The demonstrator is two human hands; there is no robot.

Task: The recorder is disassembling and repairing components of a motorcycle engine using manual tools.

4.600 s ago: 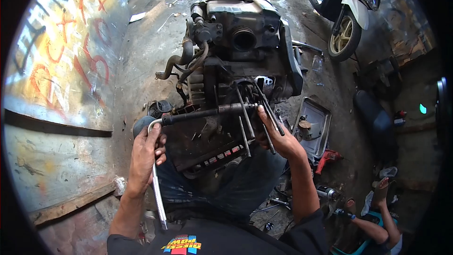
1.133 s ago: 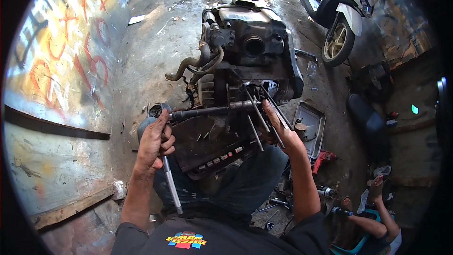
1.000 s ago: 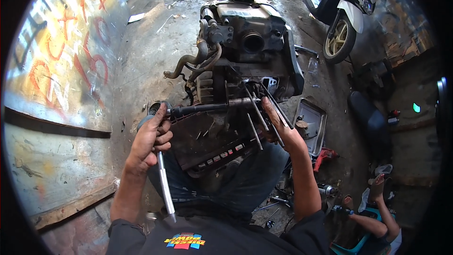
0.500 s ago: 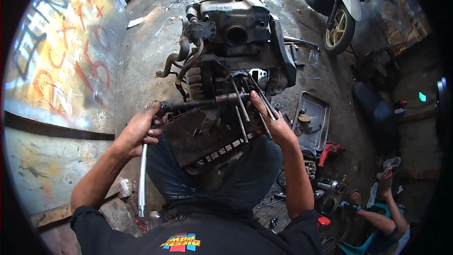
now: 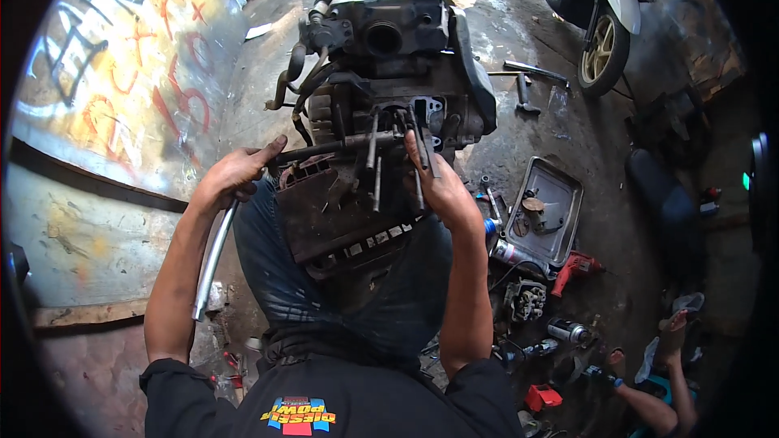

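Note:
My left hand point(image 5: 237, 177) is wrapped round the top of a silver wrench handle point(image 5: 214, 264), which slants down beside my left leg, the thumb lifted. A dark extension bar point(image 5: 324, 148) runs from there across to the engine point(image 5: 385, 65). At its far end my right hand point(image 5: 448, 195) is closed, the thumb pressing by the bar; its other fingers are partly hidden. Several long metal studs point(image 5: 373, 154) stick out of the engine toward me, close to the right hand. Between my knees is a dark, dirty box-like piece point(image 5: 324, 215) with a slotted edge.
Right of me lie a metal tray point(image 5: 574, 219) with parts, a red power drill point(image 5: 576, 269), a spray can point(image 5: 568, 330) and a T-shaped tool point(image 5: 526, 97). A white scooter point(image 5: 621, 12) stands far right. Another person's arm point(image 5: 649, 410) shows lower right. A painted panel point(image 5: 122, 105) borders the left.
The wrench handle's lower end has swung left and upward, and my left thumb has lifted. My right hand stays by the studs. The whole view has shifted a little.

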